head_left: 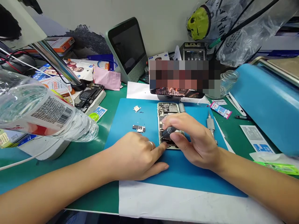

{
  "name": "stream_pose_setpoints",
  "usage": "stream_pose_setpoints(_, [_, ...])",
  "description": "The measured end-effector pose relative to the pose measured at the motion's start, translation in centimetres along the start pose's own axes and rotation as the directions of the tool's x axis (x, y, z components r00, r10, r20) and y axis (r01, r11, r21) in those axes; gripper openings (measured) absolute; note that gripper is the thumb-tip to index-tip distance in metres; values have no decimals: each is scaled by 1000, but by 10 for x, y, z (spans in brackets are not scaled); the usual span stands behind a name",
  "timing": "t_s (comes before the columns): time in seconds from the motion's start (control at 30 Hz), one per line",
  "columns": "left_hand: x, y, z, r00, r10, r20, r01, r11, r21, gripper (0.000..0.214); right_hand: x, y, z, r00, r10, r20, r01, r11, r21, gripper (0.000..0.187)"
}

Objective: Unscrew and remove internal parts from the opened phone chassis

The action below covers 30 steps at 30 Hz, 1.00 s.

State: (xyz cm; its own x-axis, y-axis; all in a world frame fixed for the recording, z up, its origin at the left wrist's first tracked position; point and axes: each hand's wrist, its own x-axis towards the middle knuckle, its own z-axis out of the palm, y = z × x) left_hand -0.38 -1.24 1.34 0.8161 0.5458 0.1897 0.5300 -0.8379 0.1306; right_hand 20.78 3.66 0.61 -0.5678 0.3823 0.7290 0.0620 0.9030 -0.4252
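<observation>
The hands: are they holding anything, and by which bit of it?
The right hand pinches a dark tool by its ridged handle, between thumb and forefinger. I see nothing held in the left hand.

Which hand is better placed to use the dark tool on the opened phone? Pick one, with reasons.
Right, most likely: the right hand grips the dark tool over the opened phone. The left hand has a fingertip at the phone's lower edge, perhaps steadying it.

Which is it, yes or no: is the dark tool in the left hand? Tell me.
No, the right hand grips the dark tool over the opened phone.
</observation>
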Motion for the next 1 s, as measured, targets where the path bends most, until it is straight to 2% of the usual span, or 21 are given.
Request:
stream_pose_setpoints(0.23, [0, 0, 0, 1000, 8, -13, -8, 1000, -9, 41, 3, -3, -2, 1000, -10, -16, 9, 996, -83, 45])
stream_pose_setpoints(0.43, [-1, -1, 0, 1000, 11, 0, -11, 1000, -3, 42, 0, 1, -1, 1000, -6, -14, 6, 1000, -9, 51])
stream_pose_setpoints(0.67, [0, 0, -2, 1000, 13, -3, -13, 1000, 1, 39, 3, 2, -1, 999, -17, -47, 11, 993, -117, 48])
stream_pose_setpoints(0.87, [-1, 0, -2, 1000, 7, 7, -7, 1000, -2, 38, 2, 1, -2, 1000, 2, -6, -2, 1000, -9, 53])
stream_pose_setpoints(1.0, [2, -1, -3, 1000, 3, 24, -4, 1000, 4, 36, 2, 1, -3, 1000, -21, -6, 21, 998, -55, 45])
